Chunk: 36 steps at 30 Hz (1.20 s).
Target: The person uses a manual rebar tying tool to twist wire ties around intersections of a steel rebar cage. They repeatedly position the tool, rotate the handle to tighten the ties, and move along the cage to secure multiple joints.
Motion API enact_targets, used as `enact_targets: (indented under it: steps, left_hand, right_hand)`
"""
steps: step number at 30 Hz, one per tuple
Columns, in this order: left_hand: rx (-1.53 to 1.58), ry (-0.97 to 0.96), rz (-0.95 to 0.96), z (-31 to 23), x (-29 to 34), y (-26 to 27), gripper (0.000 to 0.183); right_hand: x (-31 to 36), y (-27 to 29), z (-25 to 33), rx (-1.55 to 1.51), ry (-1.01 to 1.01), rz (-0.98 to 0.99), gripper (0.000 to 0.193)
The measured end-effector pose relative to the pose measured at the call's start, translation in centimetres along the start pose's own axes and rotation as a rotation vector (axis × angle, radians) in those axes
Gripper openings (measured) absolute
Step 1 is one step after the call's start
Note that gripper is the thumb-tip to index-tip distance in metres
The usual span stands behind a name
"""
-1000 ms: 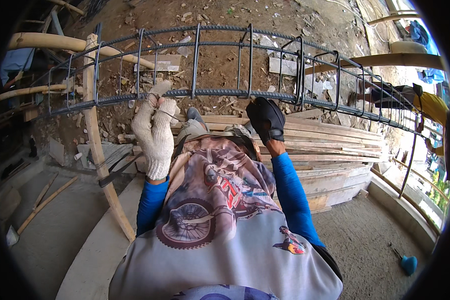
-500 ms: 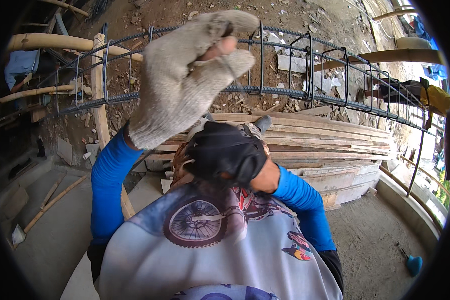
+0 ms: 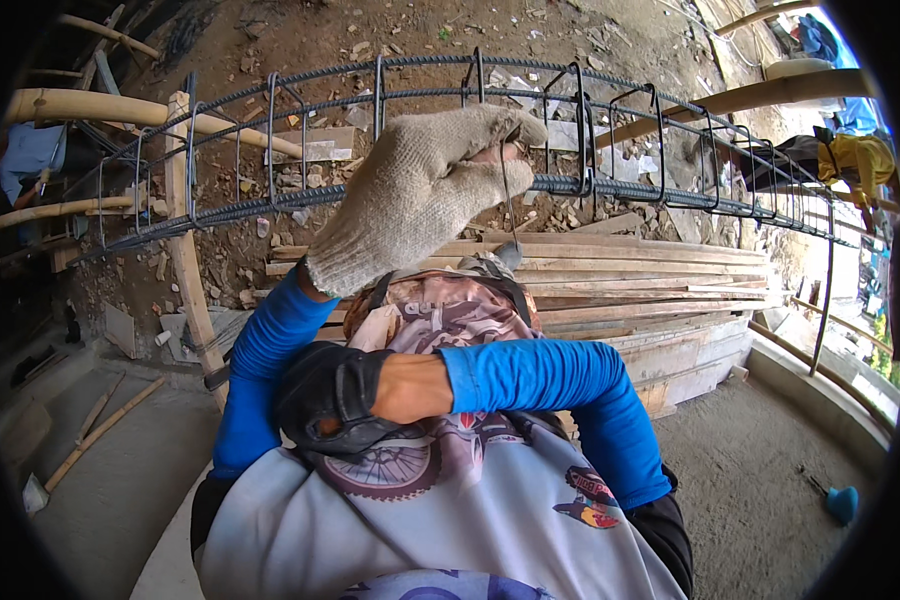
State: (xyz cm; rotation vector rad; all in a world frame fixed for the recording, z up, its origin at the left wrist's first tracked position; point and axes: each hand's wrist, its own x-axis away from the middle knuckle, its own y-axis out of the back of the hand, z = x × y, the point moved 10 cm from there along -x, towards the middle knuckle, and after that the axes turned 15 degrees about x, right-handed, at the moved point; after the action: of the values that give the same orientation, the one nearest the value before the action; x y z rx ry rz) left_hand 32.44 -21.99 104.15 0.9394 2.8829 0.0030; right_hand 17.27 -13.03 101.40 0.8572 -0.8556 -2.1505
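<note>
My left hand [image 3: 425,185], in an off-white knit glove with a bare fingertip showing, pinches a thin tie wire [image 3: 511,215] that hangs down from the fingers. It is raised in front of a long rebar cage [image 3: 625,190] with several square stirrups, overlapping its lower bars in view. Whether it touches the steel I cannot tell. My right hand [image 3: 335,398], in a black glove, lies across my body at the left side of my waist. Its fingers are mostly hidden, so what they hold, if anything, does not show.
Stacked wooden planks [image 3: 660,275] lie beyond my lap. Bamboo poles [image 3: 770,92] cross at both sides, and a wooden post [image 3: 185,200] stands at left. A person in yellow [image 3: 860,160] is at far right, another in light blue [image 3: 30,160] at far left. Rubble covers the ground.
My right hand has swung from the middle of my lap leftward to my waist. The left hand has come down and slightly right, still pinching the wire.
</note>
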Motion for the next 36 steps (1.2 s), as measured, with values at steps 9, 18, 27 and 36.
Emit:
enact_targets:
  steps: [9,18,27,36]
  left_hand:
    - [0.151,0.326,-0.161,5.3,2.6,2.7,0.020]
    - [0.147,0.402,-0.348,8.2,5.6,5.2,0.023]
    - [0.128,0.390,-0.335,8.0,5.2,5.3,0.022]
    - [-0.376,0.631,0.150,12.6,8.0,0.9,0.027]
  right_hand:
    - [0.8,-0.3,-0.1,-0.031,0.045,0.008,0.014]
    - [2.1,0.4,-0.1,-0.064,0.064,0.027,0.012]
    - [3.5,2.9,-0.6,-0.061,0.004,0.003,0.012]
    - [20.0,16.2,-10.8,0.166,-0.735,-0.128,0.014]
